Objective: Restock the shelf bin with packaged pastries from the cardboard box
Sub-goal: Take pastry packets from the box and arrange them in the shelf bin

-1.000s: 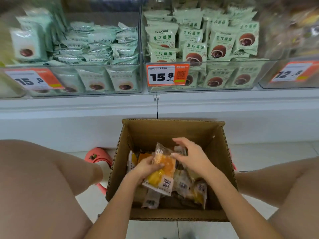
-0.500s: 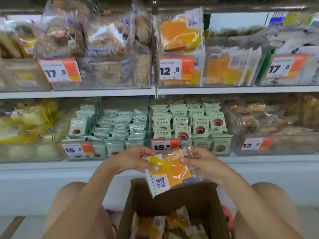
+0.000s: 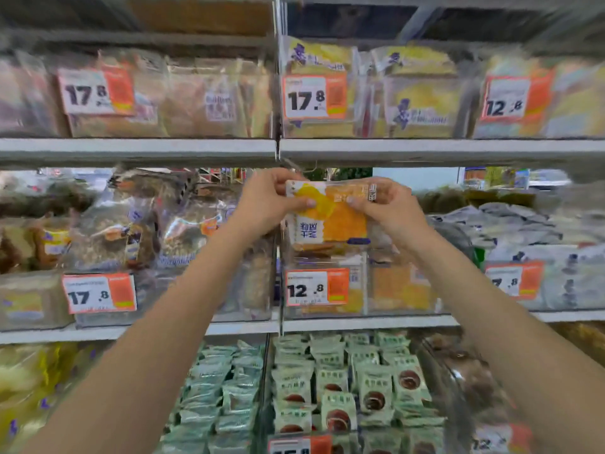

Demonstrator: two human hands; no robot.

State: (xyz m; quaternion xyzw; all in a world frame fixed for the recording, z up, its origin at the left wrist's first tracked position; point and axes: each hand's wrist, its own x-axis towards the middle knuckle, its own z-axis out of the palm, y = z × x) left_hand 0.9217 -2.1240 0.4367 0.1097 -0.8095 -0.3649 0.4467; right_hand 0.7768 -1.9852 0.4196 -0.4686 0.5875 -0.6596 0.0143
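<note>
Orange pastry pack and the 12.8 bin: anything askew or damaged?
Nothing stands out. Left hand and right hand pinch the orange pastry pack by its top corners, level, above the clear bin tagged 12.8. The wrapper looks intact, though the frame is blurred.

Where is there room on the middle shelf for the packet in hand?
Both hands, left and right, hold the packet over the 12.8 bin; the gap above its stack, under the upper shelf, is free. Neighbouring bins look crammed.

Both hands (image 3: 330,208) pinch an orange pastry pack (image 3: 340,221) — above the clear shelf bin (image 3: 360,290).
</note>
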